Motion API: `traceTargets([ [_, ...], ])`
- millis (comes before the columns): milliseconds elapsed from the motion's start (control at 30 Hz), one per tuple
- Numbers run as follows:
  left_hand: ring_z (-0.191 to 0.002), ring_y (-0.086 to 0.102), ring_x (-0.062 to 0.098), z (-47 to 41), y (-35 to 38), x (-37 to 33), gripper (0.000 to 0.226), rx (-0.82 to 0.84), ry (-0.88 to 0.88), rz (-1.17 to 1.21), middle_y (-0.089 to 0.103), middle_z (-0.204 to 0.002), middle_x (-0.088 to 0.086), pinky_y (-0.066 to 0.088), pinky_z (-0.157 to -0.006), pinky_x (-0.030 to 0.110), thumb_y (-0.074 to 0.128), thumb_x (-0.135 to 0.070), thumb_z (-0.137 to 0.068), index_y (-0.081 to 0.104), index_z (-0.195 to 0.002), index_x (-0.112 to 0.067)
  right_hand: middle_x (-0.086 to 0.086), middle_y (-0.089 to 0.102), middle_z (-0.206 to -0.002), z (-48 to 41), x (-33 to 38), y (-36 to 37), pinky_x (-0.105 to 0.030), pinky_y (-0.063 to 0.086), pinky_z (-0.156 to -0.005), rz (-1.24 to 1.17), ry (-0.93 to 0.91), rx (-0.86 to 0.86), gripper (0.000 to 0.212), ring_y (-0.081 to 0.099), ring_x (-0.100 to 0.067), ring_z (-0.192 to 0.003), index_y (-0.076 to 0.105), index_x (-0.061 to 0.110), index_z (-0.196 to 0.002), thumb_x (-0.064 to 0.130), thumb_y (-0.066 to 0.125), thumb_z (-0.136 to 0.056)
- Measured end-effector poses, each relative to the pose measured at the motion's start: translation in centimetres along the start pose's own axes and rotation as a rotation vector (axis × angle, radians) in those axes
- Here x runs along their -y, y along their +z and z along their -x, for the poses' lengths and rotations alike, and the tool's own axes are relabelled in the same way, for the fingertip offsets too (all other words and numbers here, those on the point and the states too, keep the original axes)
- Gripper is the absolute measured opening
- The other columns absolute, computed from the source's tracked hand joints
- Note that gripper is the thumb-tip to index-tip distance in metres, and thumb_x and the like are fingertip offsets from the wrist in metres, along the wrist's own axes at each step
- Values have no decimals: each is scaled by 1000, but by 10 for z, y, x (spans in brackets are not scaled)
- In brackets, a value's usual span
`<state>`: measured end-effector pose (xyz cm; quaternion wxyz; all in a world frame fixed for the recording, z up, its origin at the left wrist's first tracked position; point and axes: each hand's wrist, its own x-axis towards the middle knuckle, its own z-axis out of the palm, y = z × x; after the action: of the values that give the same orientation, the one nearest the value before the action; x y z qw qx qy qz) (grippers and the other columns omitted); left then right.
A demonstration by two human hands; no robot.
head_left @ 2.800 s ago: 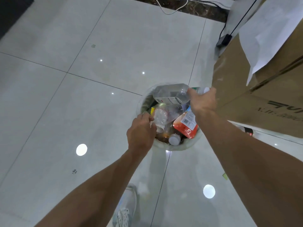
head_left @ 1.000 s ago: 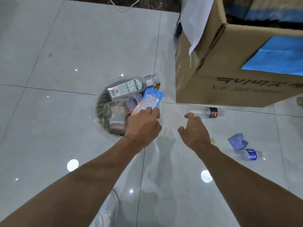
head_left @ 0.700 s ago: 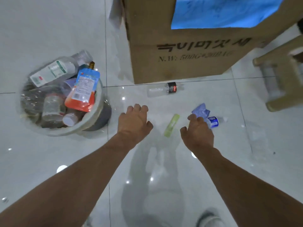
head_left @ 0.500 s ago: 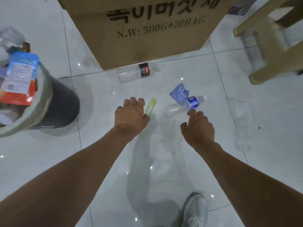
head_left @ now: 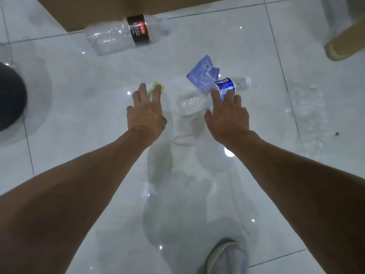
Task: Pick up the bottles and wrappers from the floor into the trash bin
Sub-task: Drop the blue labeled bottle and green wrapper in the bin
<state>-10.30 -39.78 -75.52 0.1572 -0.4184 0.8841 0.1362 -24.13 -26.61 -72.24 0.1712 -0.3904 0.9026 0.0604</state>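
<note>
My left hand (head_left: pixel 145 111) is spread open over a small green wrapper (head_left: pixel 160 87) on the white tiled floor, its fingers partly covering it. My right hand (head_left: pixel 227 113) is open, fingers reaching onto a clear bottle with a blue label (head_left: pixel 225 88) that lies on its side. A crumpled blue wrapper (head_left: pixel 202 77) lies against that bottle. Farther away lies a clear bottle with a black and red label (head_left: pixel 122 35). The dark wall of the trash bin (head_left: pixel 9 99) shows at the left edge.
A large cardboard box (head_left: pixel 118 6) stands just behind the black-label bottle. A wooden stool leg (head_left: pixel 343 46) rests at the upper right. My shoe (head_left: pixel 227 258) is on the floor at the bottom. A clear plastic bag (head_left: pixel 308 115) lies at the right.
I turned away from the bin and moved closer to the floor. Both hands came down and forward: the left onto the green wrapper, the right onto the blue-label bottle.
</note>
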Motion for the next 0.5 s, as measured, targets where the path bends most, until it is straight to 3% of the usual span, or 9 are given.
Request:
traceTargets([
  [100, -128, 32, 37, -7, 22, 13, 69, -25, -24, -89, 26, -146, 17, 44, -89, 46, 54, -16, -86, 23, -146, -22, -19, 18, -153, -23, 13, 14, -50, 41, -96, -21, 22, 30, 64, 24, -36, -138, 11, 28, -153, 49, 36, -98],
  [200, -112, 44, 33, -1, 39, 24, 53, -43, -17, -122, 42, -124, 16, 45, -72, 41, 51, -4, -86, 35, -136, -12, -19, 2, -159, -23, 30, 27, -56, 36, -104, -95, 93, 73, 62, 4, -38, -147, 12, 29, -153, 54, 29, -98],
  [267, -103, 47, 30, 8, 44, 29, 50, -49, 0, -130, 45, -115, 15, 41, -57, 35, 57, 3, -80, 40, -125, -8, -19, 8, -158, -13, 42, 34, -55, 40, -103, -188, 150, 34, 55, 7, -36, -146, 28, 24, -147, 52, 32, -99],
  [367, -97, 49, 26, 19, 45, 34, 52, -7, 18, -90, 46, -111, 12, 42, -52, 34, 59, 4, -75, 39, -122, -8, -16, 21, -150, 1, 50, 37, -50, 47, -94, -224, 192, -24, 48, 22, -33, -139, 46, 17, -129, 51, 46, -94],
  [500, -103, 49, 27, 29, 40, 37, 46, 49, -10, 33, 46, -115, 12, 47, -62, 36, 53, 3, -78, 41, -122, -7, -15, 31, -139, 13, 45, 40, -46, 49, -88, -285, 432, 19, 72, 37, -31, -125, 35, 12, -134, 29, 76, -78],
])
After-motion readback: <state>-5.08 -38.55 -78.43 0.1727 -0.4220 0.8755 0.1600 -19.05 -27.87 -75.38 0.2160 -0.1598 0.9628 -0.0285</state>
